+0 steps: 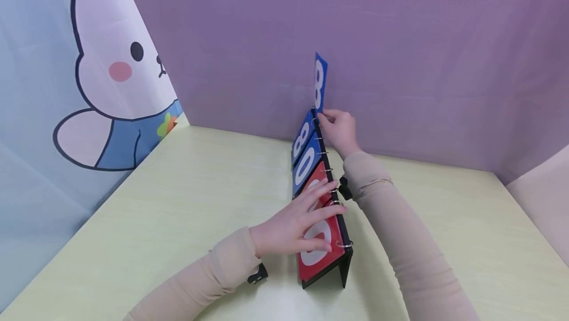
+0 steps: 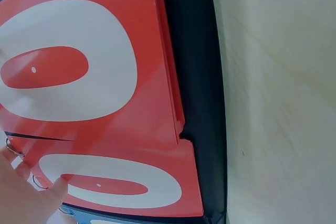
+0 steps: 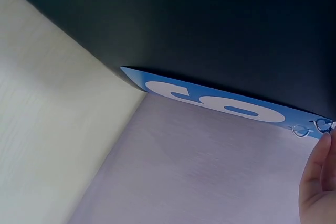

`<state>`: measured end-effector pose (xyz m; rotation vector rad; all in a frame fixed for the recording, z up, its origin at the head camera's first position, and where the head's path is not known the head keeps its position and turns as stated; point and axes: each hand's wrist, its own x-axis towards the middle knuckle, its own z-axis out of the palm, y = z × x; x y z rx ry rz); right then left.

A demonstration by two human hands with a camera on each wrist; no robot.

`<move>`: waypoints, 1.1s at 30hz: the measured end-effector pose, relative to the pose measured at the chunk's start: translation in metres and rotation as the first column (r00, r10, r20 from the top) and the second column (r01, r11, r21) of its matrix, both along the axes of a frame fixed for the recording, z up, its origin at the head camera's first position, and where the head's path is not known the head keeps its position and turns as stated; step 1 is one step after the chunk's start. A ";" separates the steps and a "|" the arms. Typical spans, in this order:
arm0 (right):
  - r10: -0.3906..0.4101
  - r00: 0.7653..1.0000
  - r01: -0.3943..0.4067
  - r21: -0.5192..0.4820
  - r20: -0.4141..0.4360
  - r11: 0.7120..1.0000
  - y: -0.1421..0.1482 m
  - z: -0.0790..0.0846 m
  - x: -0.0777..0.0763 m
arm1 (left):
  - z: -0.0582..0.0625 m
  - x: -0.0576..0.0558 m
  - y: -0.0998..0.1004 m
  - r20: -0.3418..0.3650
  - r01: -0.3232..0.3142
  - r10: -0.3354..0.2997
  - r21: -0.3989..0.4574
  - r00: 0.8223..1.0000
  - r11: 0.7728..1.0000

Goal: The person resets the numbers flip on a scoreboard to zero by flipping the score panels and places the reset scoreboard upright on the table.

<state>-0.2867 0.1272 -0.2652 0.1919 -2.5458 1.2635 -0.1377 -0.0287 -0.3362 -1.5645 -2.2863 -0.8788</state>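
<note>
A black flip scoreboard [image 1: 345, 267] with ringed number cards stands on the table. At its far end, one blue card [image 1: 321, 81] with a white 8 sticks up from the rings. My right hand [image 1: 341, 131] pinches this card's lower edge beside the ring. Below lie a blue 8 card [image 1: 302, 138] and a blue 0 card [image 1: 305, 167]. With fingers spread, my left hand [image 1: 286, 227] rests over the red cards [image 2: 147, 108] at the near end, fingertips at the top edge. Behind the board, a blue card [image 3: 215, 97] with a white digit hangs down in the right wrist view.
The pale table [image 1: 213, 178] reaches out on both sides of the board. A purple cloth [image 1: 422, 64] hangs behind it. To the left is a light blue cloth [image 1: 31, 113] with a cartoon animal.
</note>
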 end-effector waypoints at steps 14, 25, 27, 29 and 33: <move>0.152 0.982 -0.098 0.393 -0.108 0.914 -0.005 0.004 0.001 | 0.000 -0.001 0.002 0.011 -0.005 0.005 -0.010 1.000 1.000; 0.217 0.972 -0.231 0.577 0.094 0.783 -0.007 0.010 -0.006 | 0.001 0.000 -0.001 0.013 -0.006 0.006 -0.013 1.000 1.000; 0.225 0.968 -0.246 0.582 0.110 0.775 -0.007 0.010 -0.006 | 0.001 0.000 -0.001 -0.001 -0.005 0.005 -0.010 1.000 1.000; 0.240 0.963 -0.264 0.570 0.120 0.778 -0.007 0.011 -0.005 | 0.001 0.000 -0.002 -0.005 -0.004 0.004 -0.008 1.000 1.000; 0.283 0.952 -0.300 0.509 0.112 0.807 -0.002 0.010 -0.006 | 0.000 -0.001 -0.001 -0.021 -0.004 0.003 -0.005 1.000 1.000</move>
